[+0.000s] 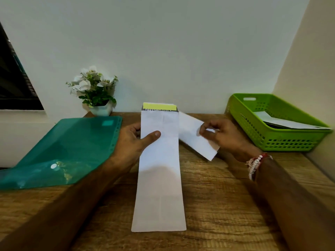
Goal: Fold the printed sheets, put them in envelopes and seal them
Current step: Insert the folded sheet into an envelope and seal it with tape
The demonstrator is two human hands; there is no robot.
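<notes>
Holding the long envelope, left hand grips its edge; printed sheet pokes out the top, not fully in. Right hand pinches a second white piece, maybe another envelope. Sealing not yet done; green basket on worktop holds white papers

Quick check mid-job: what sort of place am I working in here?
Probably a home or small-office desk corner. A wooden desk stands against a plain wall, with a teal plastic folder on the left, a green basket holding papers on the right, and a potted flower at the back.
</notes>
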